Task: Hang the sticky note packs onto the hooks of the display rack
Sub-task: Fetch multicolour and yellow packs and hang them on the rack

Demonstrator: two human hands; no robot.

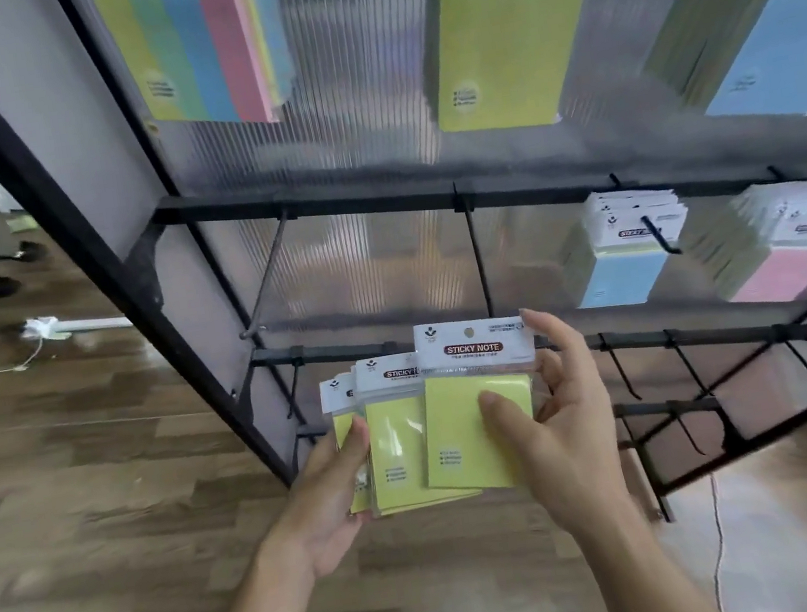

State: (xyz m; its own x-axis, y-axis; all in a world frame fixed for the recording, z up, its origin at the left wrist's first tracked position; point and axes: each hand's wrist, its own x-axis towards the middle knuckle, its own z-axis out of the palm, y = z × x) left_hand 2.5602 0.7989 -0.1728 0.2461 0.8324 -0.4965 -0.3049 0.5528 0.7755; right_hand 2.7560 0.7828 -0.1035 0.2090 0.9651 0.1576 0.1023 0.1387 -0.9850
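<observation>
Sticky note packs (394, 442) gripped by left hand (327, 498), front pack (463, 453) pinched by right hand (569, 427) fingers; black rack (324, 201), wood floor (104, 477).

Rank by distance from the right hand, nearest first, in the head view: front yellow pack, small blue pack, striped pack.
1. The front yellow pack, held in the right hand.
2. The small blue pack, hooked up-right.
3. The striped pack, top left.

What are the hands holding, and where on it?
The left hand holds a fanned stack of yellow packs by its lower left side; right hand pinches the front pack at its right edge, thumb on front.
</observation>
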